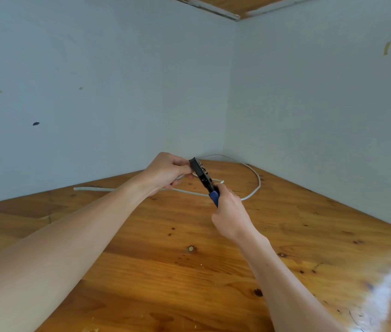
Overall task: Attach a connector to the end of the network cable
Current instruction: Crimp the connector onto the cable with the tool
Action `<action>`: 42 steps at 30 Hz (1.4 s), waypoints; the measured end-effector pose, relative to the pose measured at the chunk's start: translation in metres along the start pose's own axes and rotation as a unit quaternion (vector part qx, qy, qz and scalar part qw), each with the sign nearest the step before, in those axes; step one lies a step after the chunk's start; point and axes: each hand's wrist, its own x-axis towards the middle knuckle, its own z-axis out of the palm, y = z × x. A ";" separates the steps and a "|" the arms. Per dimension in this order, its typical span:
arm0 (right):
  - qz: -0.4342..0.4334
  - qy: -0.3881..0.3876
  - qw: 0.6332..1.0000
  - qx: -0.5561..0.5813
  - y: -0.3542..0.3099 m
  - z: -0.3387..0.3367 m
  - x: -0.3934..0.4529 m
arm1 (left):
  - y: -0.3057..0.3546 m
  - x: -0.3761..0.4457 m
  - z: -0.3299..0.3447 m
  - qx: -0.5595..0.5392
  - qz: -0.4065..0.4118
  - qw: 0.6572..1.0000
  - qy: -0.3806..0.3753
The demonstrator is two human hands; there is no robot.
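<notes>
A white network cable (pixel 256 176) lies in a loop on the wooden table (pixel 189 271), near the far corner. My left hand (pixel 165 171) pinches one end of the cable against the black head of a crimping tool (pixel 203 177). My right hand (pixel 229 213) grips the tool's blue handles from below. The tool is held tilted above the table, head up and to the left. The cable's tip and any connector are hidden between my left fingers and the tool head.
Two pale walls meet in a corner right behind the table's far end. The cable's other end (pixel 77 188) lies at the left. Small crumbs of debris (pixel 191 248) dot the near tabletop.
</notes>
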 end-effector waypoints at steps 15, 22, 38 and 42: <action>0.002 0.001 1.000 0.009 -0.001 -0.002 0.002 | -0.002 -0.001 -0.001 -0.040 0.001 0.999 0.005; 0.006 -0.001 1.000 0.002 -0.003 -0.001 0.001 | -0.002 -0.001 0.000 -0.038 -0.003 0.999 0.011; 0.017 0.004 1.000 -0.008 -0.003 0.000 0.002 | -0.003 0.001 0.000 -0.051 -0.004 0.999 0.006; 0.019 0.004 1.000 -0.007 -0.003 0.001 0.003 | -0.003 0.001 0.000 -0.048 -0.003 0.999 0.005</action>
